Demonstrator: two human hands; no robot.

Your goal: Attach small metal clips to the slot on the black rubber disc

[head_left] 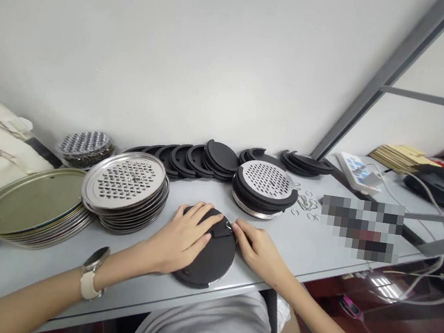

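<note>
A round black disc (211,261) lies on the table in front of me, with a thin pale edge showing at its lower right. My left hand (181,238) rests flat on its top with the fingers spread. At the disc's upper right edge, my right hand (255,248) pinches a small metal ring (229,225) between thumb and forefinger. Whether the ring passes through the disc cannot be made out. Behind the right hand stands a stack of round grater plates with black covers (265,194). Several loose metal rings (305,202) lie to its right.
Left of the disc are stacked metal grater plates (124,183) and wide olive trays (31,200). Farther back sit more grater plates (85,142) and overlapping black covers (200,160) along the wall. A grey metal frame (381,90) slants upward at right, near a white power strip (357,172).
</note>
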